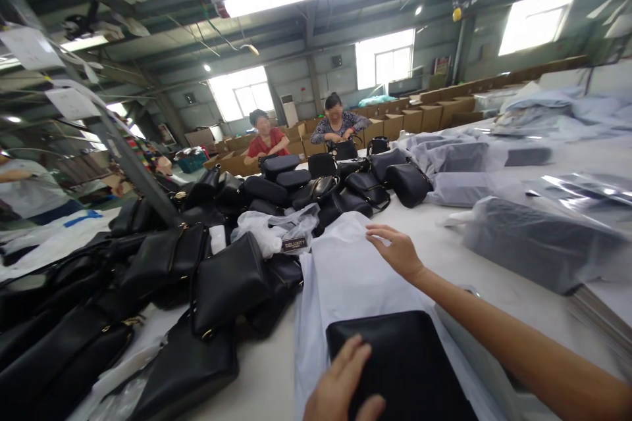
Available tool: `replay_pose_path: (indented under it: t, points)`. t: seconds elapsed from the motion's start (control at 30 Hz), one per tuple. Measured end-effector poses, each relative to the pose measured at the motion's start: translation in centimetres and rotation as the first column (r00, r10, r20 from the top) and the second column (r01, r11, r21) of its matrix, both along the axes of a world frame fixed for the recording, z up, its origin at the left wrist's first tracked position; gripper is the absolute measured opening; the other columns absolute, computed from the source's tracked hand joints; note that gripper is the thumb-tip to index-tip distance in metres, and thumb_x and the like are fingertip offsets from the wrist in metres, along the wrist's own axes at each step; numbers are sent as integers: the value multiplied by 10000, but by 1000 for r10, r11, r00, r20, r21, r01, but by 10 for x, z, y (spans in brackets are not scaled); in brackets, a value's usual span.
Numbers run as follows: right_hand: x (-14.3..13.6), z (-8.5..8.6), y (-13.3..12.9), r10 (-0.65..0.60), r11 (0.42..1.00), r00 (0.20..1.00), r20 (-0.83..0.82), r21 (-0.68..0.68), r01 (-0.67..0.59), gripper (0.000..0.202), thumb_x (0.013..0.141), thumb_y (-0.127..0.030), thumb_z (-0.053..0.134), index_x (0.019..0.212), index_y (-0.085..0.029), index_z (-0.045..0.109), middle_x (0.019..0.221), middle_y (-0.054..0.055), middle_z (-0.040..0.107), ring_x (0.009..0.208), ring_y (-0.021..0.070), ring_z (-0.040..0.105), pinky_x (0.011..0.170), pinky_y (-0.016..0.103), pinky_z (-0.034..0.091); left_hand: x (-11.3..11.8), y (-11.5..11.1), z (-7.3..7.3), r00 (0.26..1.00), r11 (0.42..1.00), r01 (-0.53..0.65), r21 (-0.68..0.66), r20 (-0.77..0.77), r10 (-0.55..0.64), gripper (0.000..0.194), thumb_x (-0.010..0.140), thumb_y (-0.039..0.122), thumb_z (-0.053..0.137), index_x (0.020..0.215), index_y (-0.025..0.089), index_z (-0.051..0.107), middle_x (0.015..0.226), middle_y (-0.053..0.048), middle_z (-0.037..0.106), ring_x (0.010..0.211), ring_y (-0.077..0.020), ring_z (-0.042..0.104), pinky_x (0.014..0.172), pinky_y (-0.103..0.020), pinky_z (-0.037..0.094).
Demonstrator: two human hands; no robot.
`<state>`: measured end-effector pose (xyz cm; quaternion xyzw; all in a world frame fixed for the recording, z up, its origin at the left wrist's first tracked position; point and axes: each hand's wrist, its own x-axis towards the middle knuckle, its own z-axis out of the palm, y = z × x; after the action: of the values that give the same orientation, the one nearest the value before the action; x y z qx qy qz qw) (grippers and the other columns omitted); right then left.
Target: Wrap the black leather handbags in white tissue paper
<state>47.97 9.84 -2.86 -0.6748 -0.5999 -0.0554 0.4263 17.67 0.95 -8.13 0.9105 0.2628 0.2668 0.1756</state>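
Observation:
A black leather handbag (409, 362) lies flat in front of me on a stack of pale white cloth or plastic bags (350, 270). My left hand (340, 378) rests on the bag's near left part, its fingers extended and its thumb apart. Farther out, my right hand (397, 251) hovers at or just above the right edge of the white stack, with fingers stretched to the left and nothing visible in them. Whether its fingertips touch the sheet I cannot tell. The bag's near end runs out of the picture.
Several black handbags (230, 286) are heaped on the left. A label reading DELUXITY (295, 245) lies by crumpled plastic (269, 230). Wrapped bags (538, 240) stand on the right. A metal post (133, 164) rises at left. Two people (269, 141) work across the table.

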Motion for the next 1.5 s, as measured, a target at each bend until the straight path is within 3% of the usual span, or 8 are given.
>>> replay_pose_path:
  t: [0.17,0.27,0.4,0.53,0.8,1.03,1.2,1.5]
  points:
    - [-21,26,-73,281,920,959,-33,295,-259,131,919,-251,620,989,-255,730,1194,43,699,1093,212,669,1009,376,534,13,80,45,847,861,-343,-375,271,456,868,838,400,692,1551,218,231,1609,-145,279,1466,-309,301,1187,-489,283]
    - [-26,33,-112,385,896,923,-22,250,-367,157,920,-223,614,1013,-275,729,1330,37,623,1166,223,635,1019,370,533,27,113,61,787,792,-162,-588,407,463,1073,778,437,764,1573,234,71,1574,-171,346,1439,-302,358,1163,-465,308]
    - [-18,33,-134,206,976,969,-137,94,-195,630,846,-356,709,1429,-292,479,1577,71,348,1371,309,453,1105,453,445,35,121,79,793,790,97,-606,527,306,663,777,419,771,1358,209,530,1269,-106,667,1177,-253,622,1004,-367,477]
    - [1,33,-123,-46,988,950,-310,-153,-2,1096,686,-501,810,1558,-188,226,1523,172,419,1338,382,475,1088,533,426,33,118,91,844,793,122,-597,483,234,334,767,431,771,925,138,739,924,-78,764,856,-216,704,814,-328,543]
    - [31,37,-86,188,935,711,-678,-99,-341,453,637,-560,814,846,-159,792,907,104,779,915,322,715,888,448,553,26,141,100,887,875,99,-474,440,138,209,777,311,727,904,155,784,1007,-99,775,893,-259,720,787,-373,577]
    - [52,45,-62,241,927,537,-808,29,-373,387,607,-413,851,934,-212,800,1197,97,715,1068,315,674,932,429,540,28,160,108,910,953,126,-274,414,-1,270,733,61,601,836,220,795,1155,-69,738,1095,-250,670,1021,-428,481]
    - [53,57,-53,140,939,379,-915,1,-344,646,835,-663,579,1362,-290,558,1307,85,658,1120,295,657,938,455,542,34,165,106,921,973,126,-191,387,-43,422,716,-18,483,838,243,792,1163,-42,735,1114,-224,666,1035,-421,477]
    - [58,50,-46,208,865,752,-625,-241,-440,796,713,-512,780,1400,-206,520,1084,102,744,1034,276,676,952,387,497,35,166,101,931,982,83,-171,365,-15,371,767,26,495,882,228,783,1174,-52,730,1127,-220,662,1038,-428,490]
